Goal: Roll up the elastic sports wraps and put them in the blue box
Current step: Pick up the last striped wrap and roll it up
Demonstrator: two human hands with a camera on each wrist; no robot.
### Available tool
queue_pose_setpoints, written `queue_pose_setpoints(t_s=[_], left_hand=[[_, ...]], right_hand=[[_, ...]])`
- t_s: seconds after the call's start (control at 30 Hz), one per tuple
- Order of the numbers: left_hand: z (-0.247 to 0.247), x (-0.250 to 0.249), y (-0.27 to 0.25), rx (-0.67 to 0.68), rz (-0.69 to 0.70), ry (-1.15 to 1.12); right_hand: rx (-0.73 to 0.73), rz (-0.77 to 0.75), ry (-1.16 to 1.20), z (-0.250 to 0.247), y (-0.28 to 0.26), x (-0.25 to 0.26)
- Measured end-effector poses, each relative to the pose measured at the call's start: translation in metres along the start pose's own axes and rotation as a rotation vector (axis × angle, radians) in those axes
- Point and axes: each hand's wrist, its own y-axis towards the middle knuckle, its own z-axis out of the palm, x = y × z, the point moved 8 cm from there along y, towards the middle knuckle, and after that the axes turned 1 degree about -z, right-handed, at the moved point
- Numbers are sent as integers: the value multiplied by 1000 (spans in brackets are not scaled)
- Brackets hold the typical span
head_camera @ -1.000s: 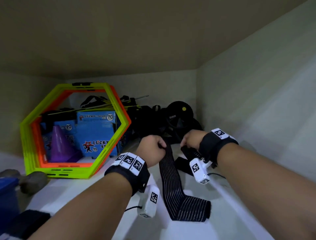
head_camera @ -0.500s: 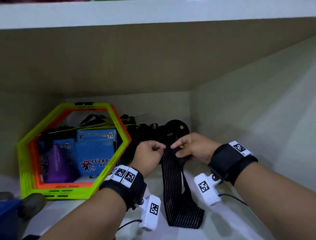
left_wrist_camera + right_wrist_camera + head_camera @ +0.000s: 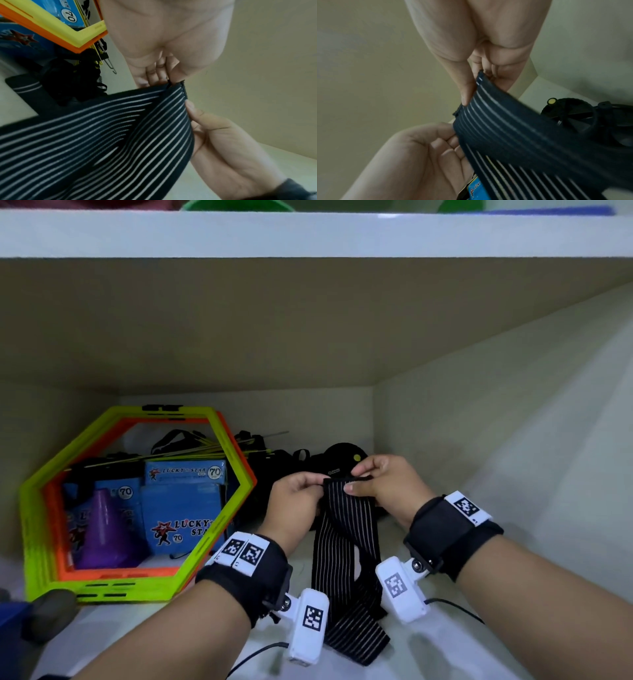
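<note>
A: Starting at the far left, we see the corner of a blue plastic box [image 3: 10, 625] at the shelf's front edge, with a dull grey rounded lump [image 3: 51, 613] just beside it; we cannot tell what that lump is.

B: Next we have the neon yellow and orange hexagonal plastic frames [image 3: 144, 587] standing upright, and through them the blue printed cardboard cartons [image 3: 181, 508] and a smooth purple cone [image 3: 102, 529].

A: Behind those, toward the back wall, we make out a tangle of black straps [image 3: 270, 460] and a round black device with a yellow dot [image 3: 344, 455].

B: Then our left hand [image 3: 294, 501] pinches the top left corner of the black elastic sports wrap with thin white stripes [image 3: 346, 542], thumb against curled fingers.

A: And our right hand [image 3: 383, 484] pinches the top right corner the same way, so the ribbed band's short edge is stretched flat between us, raised off the shelf.

B: The rest hangs down with a twist, and its tail lies on the white shelf board [image 3: 479, 655] between our wrists.

A: To the right we have bare board up to the pale side wall [image 3: 513, 440]; overhead, the upper shelf [image 3: 308, 232] sits well above our hands.
</note>
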Motion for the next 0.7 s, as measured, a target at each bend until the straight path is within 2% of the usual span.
queue_pose_setpoints(t_s=[0.1, 0.23, 0.43, 0.57, 0.7], left_hand=[[4, -3, -2, -11, -22, -100], [3, -10, -1, -56, 84, -9], [-4, -18, -1, -179, 166, -40], [2, -22, -7, -166, 213, 24], [6, -28, -15, -212, 234, 41]], right_hand=[[-66, -15, -19, -2, -1, 0], [-117, -59, -84, -4, -1, 2], [-269, -184, -357, -9, -15, 16], [-221, -180, -239, -4, -21, 7], [-220, -206, -111, 2, -27, 7]])
